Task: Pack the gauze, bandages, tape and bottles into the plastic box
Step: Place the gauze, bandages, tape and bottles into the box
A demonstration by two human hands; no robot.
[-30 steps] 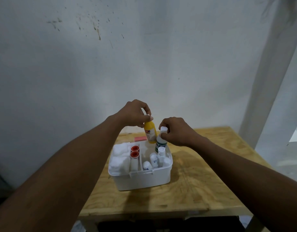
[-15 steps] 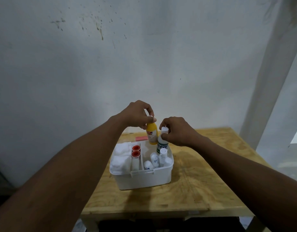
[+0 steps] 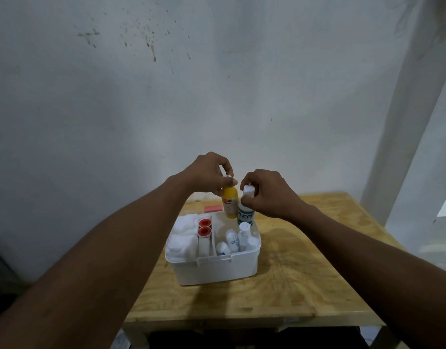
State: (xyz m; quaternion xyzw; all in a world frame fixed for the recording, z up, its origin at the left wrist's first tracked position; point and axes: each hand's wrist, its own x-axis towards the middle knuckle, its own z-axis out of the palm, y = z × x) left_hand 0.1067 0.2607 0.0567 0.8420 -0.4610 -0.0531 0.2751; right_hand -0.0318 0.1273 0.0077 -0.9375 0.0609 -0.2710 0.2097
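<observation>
White plastic box (image 3: 217, 269) sits on the desk (image 3: 305, 285). Above its far edge, the left hand (image 3: 209, 176) pinches a yellow bottle (image 3: 230, 205) by its cap; the right hand (image 3: 267, 191) grips a white bottle (image 3: 246, 214).

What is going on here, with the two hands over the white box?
A person is packing a white plastic box on a wooden table. The left hand pinches the cap of a yellow bottle, the right hand the cap of a green-labelled bottle, both at the box's far end. Gauze, two red-topped tubes and small white bottles are already inside.
</observation>
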